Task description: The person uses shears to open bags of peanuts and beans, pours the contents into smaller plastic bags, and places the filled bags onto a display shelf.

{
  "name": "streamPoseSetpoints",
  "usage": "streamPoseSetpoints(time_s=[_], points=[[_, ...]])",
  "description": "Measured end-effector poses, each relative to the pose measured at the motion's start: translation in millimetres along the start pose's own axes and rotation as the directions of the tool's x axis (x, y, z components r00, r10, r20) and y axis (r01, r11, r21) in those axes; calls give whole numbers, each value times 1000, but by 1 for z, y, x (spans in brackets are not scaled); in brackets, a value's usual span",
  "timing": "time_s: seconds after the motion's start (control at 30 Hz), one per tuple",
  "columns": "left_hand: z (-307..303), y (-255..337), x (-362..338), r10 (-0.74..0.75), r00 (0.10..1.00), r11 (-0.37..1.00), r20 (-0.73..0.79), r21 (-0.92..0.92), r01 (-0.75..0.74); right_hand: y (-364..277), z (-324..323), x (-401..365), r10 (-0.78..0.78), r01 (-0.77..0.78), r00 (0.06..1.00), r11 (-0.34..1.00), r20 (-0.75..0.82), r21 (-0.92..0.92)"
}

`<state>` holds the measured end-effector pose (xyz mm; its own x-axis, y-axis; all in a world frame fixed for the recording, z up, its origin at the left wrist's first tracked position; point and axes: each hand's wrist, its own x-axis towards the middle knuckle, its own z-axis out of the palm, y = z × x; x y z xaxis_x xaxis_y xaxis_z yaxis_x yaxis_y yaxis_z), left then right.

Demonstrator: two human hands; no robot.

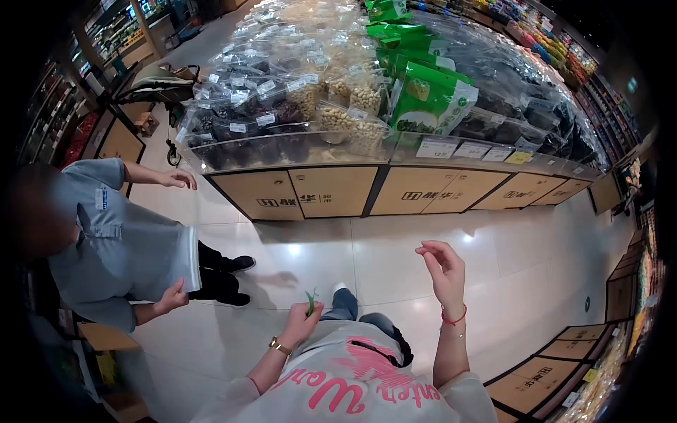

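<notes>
My left hand (302, 321), with a gold watch at the wrist, is closed on a small green pod (310, 302) held upright in front of my white shirt with pink lettering. My right hand (444, 270), with a red string bracelet, is raised to the right. Its fingers are loosely spread and hold nothing. To my left stands another person in a grey-blue shirt (116, 240). One of that person's hands holds a clear plastic bag (187, 257), and the other reaches toward the display counter.
A long wooden display counter (331, 190) stands ahead, piled with clear bags of dried goods (282, 99) and green packets (430, 99), with price tags (437, 148) along its edge. Pale tiled floor (522, 261) lies between. More wooden stands (557, 366) are at the lower right, and shelves line the left.
</notes>
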<state>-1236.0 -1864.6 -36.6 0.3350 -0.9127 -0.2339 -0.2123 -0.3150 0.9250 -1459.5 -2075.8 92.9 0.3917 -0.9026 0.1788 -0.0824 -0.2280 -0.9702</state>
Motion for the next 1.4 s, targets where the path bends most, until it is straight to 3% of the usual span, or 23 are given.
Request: streamPoseSetpoints(time_s=[0.1,0.23,0.37,0.47,0.57,0.8,1.07,1.2,1.23,1.3,1.33,1.37,1.4], points=[[11,22,38,33,999,999,-34,11,-33,8,-13,55,-12,13,1000,1000,20,-21],[14,36,66,37,979,999,-198,-13,-40,38,-14,128,14,-21,994,998,105,62],[26,38,88,-84,947,995,-311,-70,66,76,3,209,45,-79,964,990,262,121],[42,50,109,-185,845,975,-501,-200,95,100,19,260,46,-109,932,982,359,156],[59,72,142,-264,775,960,-574,-234,153,115,29,309,68,-171,899,964,432,205],[103,104,210,-281,723,952,-631,-277,129,161,42,384,27,-135,865,974,501,181],[133,113,218,-381,600,924,-703,-312,222,191,51,407,54,-187,822,966,567,178],[149,95,218,-387,556,920,-736,-345,185,231,45,410,-41,20,825,999,564,45],[145,108,222,-392,549,917,-738,-363,167,196,39,409,-61,88,803,996,593,-16],[149,98,224,-403,552,912,-730,-367,182,205,34,406,-102,208,803,971,588,-116],[149,102,222,-371,558,925,-742,-351,149,185,27,404,73,56,761,983,645,-176],[150,104,223,-375,547,923,-749,-355,147,193,28,399,68,62,752,983,656,-173],[151,104,224,-367,564,926,-740,-348,147,201,28,396,-50,231,752,954,658,-192]])
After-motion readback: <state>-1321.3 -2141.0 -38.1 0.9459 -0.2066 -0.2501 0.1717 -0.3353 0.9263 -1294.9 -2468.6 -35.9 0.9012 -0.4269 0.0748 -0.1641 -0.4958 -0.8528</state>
